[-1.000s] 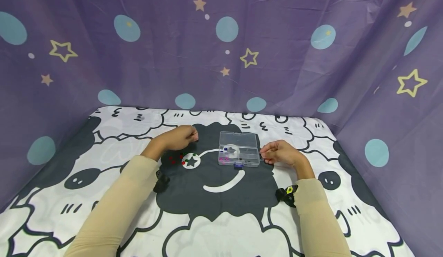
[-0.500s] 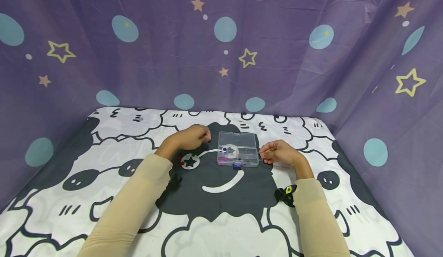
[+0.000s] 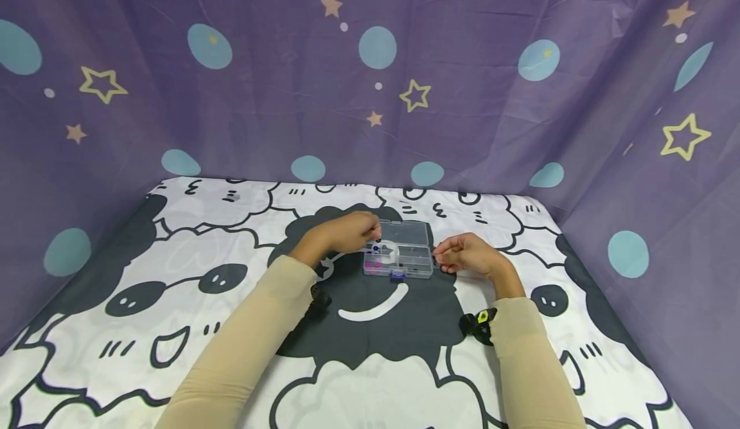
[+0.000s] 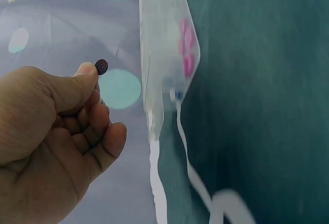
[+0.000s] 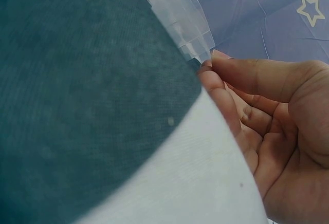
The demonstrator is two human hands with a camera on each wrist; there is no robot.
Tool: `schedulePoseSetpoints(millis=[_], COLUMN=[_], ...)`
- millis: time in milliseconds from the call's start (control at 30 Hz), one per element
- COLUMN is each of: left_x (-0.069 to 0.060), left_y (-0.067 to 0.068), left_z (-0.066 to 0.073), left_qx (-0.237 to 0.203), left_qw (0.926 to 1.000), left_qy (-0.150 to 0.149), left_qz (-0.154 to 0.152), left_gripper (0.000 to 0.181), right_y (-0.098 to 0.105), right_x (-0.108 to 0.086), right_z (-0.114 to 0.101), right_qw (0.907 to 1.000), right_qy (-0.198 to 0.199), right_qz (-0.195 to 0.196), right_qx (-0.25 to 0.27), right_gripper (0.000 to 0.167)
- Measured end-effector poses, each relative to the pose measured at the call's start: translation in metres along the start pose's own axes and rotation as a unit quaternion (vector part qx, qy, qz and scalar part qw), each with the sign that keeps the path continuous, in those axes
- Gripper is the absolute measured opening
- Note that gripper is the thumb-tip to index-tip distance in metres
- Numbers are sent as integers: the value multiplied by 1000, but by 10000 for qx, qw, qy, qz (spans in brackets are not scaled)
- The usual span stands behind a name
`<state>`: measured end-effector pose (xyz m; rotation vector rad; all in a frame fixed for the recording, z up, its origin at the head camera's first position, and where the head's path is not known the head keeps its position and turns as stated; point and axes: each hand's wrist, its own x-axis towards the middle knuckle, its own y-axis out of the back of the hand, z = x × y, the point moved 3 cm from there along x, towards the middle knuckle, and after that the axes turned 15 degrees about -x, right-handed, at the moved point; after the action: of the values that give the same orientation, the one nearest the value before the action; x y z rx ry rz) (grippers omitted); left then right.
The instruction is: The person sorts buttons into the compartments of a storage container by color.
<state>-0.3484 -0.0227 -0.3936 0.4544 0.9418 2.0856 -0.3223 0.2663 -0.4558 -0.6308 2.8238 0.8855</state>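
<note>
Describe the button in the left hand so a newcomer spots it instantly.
On the dark cloud print stands a clear, open box. At its left end, the left hand pinches a small round button. Unlike the box's pink pieces, this one is very dark and held in the air.

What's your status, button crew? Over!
Left hand pinching dark button near clear box. Right hand at box's right end. Lid open, nothing visibly blocking.

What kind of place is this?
Probably an indoor craft or sorting spot: a purple starry curtain hangs behind, a cartoon cloth lies below, and an open clear box holds little pink pieces.
</note>
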Motion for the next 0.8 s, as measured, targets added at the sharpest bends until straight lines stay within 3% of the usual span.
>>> schedulePoseSetpoints(millis=[800], left_x=[33], left_y=[-39], left_z=[37], left_qx=[74], left_qw=[9977], left_qy=[-515], left_qz=[-443], left_gripper=[27], right_y=[0], right_x=[3], right_z=[2], right_qw=[10000], right_qy=[-7], right_qz=[-66], right_qx=[41], right_gripper=[20])
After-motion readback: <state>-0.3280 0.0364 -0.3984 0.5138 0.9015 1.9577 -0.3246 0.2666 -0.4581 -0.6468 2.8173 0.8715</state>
